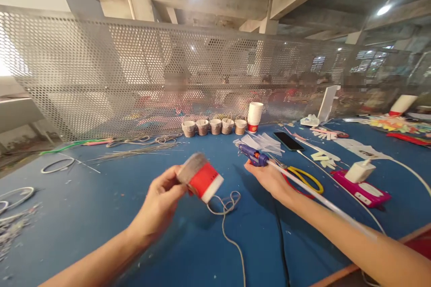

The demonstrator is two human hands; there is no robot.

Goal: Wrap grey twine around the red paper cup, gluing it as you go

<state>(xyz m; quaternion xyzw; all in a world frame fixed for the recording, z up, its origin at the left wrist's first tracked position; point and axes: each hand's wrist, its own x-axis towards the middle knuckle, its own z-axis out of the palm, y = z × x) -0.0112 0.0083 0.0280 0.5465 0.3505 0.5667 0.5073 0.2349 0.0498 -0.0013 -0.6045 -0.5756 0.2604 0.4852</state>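
Observation:
My left hand [163,199] is closed round a red and white paper cup [202,180], held tilted above the blue table [101,224]; its upper part is wrapped in grey-brown cord. A loose length of cord [226,215] trails from the cup down onto the table. My right hand [269,178] grips a purple glue gun [253,156] just above the table, nozzle pointing left, with a white glue stick [303,188] sticking out behind along my forearm.
A row of small wrapped cups with handles [214,125] and a stack of paper cups [254,116] stand by the perforated metal screen [134,76]. Right: a phone [288,141], yellow-handled scissors [305,177], a pink power strip [362,188] with a charger, paper scraps. Left: wire rings [54,167].

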